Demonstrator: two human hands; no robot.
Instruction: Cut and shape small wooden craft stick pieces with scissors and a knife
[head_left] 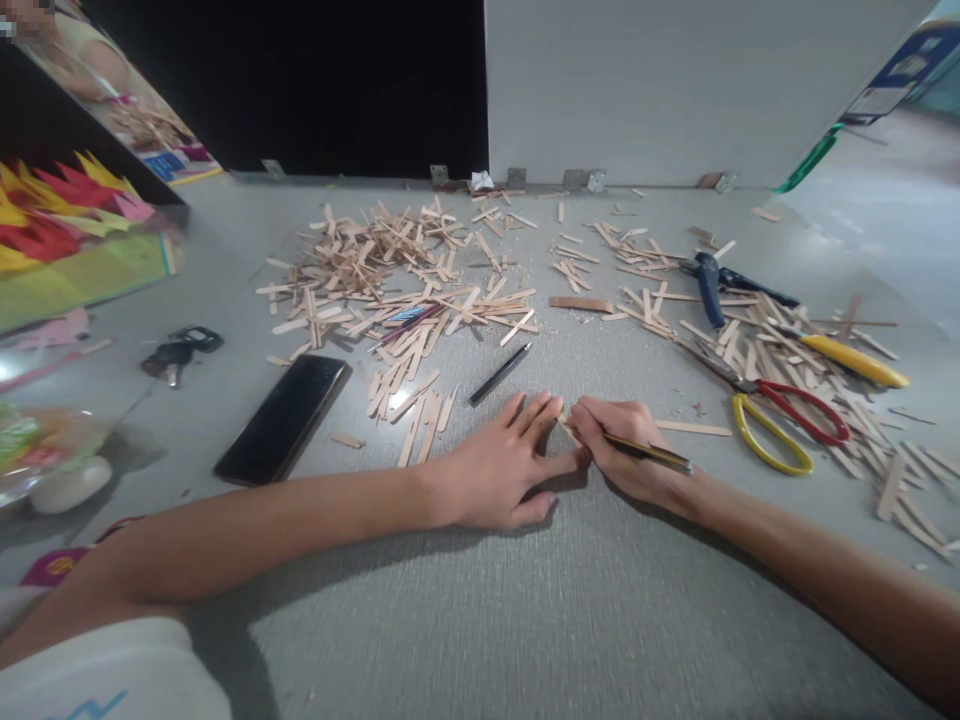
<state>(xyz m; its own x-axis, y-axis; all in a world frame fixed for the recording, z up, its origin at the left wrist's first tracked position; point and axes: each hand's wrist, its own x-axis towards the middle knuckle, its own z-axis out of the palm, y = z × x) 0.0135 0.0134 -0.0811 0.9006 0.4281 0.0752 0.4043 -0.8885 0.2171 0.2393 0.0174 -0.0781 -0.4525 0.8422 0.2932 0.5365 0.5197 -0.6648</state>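
My left hand [510, 460] is resting, fingers spread; my right hand [626, 440] is pinching a slim pen-like tool [651, 453] — a wooden stick [568, 428] is lying between both hands' fingertips, its long axis slanting away leftward, neither hand clearly nearer

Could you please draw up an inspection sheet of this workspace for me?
Surface: grey tabletop, littered with chips and offcuts.
Job's things: small wooden stick between the hands; many loose sticks heaped towards the back and right.
Left hand: spread palm down, fingertips by the small wooden stick.
Right hand: gripping a slim tool, exact type unclear.
Clutter: phone, keys and black pen; scissors, blue-handled tool and yellow-handled tool among the sticks at right.
Cables: nothing seen.
Surroundings: black panel and white panel upright behind; part of another person at upper left.
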